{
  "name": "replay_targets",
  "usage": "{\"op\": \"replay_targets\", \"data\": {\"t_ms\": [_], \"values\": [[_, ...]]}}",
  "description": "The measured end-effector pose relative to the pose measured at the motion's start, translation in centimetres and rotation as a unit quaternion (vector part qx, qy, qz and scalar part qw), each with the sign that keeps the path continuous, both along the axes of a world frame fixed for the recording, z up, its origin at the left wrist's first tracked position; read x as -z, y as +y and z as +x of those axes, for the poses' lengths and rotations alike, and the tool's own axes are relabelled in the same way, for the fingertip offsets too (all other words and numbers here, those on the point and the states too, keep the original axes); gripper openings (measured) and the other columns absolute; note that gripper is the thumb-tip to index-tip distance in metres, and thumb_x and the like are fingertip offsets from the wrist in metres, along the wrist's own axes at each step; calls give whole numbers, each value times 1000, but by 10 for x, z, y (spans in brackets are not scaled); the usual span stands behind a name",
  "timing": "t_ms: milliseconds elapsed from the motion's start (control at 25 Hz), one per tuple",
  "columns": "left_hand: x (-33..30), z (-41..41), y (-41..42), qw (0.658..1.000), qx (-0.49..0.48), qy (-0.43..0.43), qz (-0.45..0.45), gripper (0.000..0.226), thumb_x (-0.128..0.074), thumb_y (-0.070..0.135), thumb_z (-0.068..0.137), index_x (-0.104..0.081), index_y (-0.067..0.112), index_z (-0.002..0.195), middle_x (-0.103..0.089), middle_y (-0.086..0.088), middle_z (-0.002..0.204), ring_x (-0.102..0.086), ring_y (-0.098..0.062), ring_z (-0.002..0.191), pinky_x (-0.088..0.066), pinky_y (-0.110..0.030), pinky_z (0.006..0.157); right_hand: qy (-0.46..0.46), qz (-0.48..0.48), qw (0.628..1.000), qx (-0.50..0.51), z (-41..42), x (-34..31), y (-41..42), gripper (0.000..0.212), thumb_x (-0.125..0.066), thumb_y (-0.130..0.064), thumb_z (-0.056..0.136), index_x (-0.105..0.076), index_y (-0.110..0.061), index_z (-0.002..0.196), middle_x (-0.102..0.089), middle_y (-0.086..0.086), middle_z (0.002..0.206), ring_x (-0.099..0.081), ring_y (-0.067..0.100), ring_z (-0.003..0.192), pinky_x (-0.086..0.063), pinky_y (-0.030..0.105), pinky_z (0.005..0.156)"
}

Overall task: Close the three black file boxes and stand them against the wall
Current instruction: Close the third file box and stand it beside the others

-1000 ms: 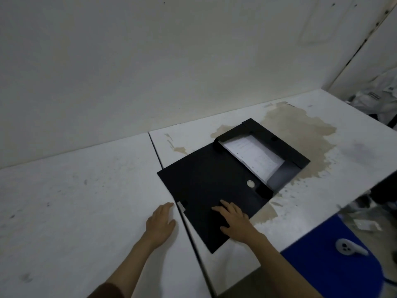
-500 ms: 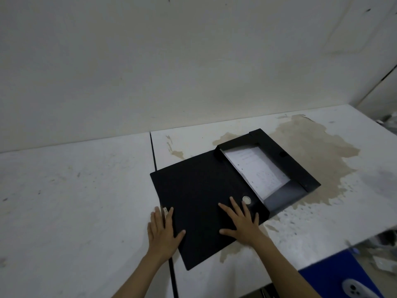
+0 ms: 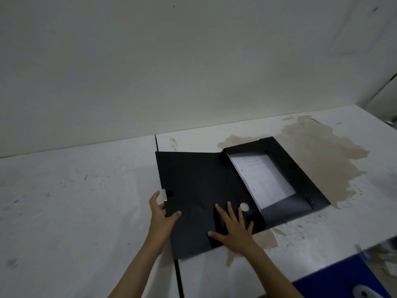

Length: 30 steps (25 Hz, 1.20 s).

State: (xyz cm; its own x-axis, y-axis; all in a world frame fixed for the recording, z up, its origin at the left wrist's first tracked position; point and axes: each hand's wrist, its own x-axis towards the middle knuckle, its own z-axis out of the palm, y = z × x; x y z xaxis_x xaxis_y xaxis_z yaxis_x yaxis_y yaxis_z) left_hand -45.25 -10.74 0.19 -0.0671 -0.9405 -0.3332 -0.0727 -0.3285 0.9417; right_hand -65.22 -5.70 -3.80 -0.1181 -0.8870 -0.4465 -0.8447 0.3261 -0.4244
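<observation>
One black file box (image 3: pixel 285 166) lies open on the white table (image 3: pixel 75 201), its tray on the right holding white printed sheets (image 3: pixel 264 181). Its wide lid flap (image 3: pixel 193 186) lies spread flat to the left, with a small metal clasp (image 3: pixel 164 194) on its left edge and a round silver button (image 3: pixel 244 206) near the spine. My left hand (image 3: pixel 161 214) grips the flap's left edge just below the clasp, thumb on top. My right hand (image 3: pixel 233 229) rests flat on the flap with fingers spread, near the button. No other file box is in view.
A plain pale wall (image 3: pixel 193 61) rises behind the table. A dark seam (image 3: pixel 156 143) splits the tabletop in two and runs under the flap. A brown stain (image 3: pixel 318 147) spreads around the box. A blue seat (image 3: pixel 335 282) with a white controller (image 3: pixel 365 293) sits at bottom right.
The box has slid and turned so the flap lies squarer to me. My left hand went from flat on the table to gripping the flap's left edge. My right hand stays flat on it.
</observation>
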Motion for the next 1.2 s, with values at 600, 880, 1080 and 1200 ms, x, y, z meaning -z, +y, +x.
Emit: {"op": "replay_targets", "data": {"t_ms": [600,880,1080,1200], "values": [[-133,150,32,997,32,-38,-65,38,-61,63,65,-63,48,100,-70,26,99,-66,4,91,-51,-22,77,-464,83,873,-125,152,-115,-15,49,-37,-39,96,-20,-41,142,-28,-7,152,-31,8,135,-32,35,111],[-57,62,28,960,189,-152,-140,46,-40,31,94,-24,59,126,-26,23,146,-28,9,131,-26,-31,114,-470,-65,880,18,83,-141,-29,56,-41,-60,84,-41,-34,133,-54,-3,130,-58,15,114,-50,35,97],[6,49,26,898,276,-329,-95,48,-22,60,86,5,58,126,12,15,155,10,-17,144,-3,-41,117,-331,-103,929,130,12,-104,-25,25,-47,-36,93,-61,-19,105,-65,7,111,-64,15,95,-51,24,77],[26,53,32,867,279,-393,-125,78,12,83,53,15,57,126,23,14,152,26,-10,137,5,-45,116,-249,-106,953,135,-4,-59,-17,18,-52,-26,92,-54,-23,110,-61,9,115,-61,13,95,-50,21,77]]}}
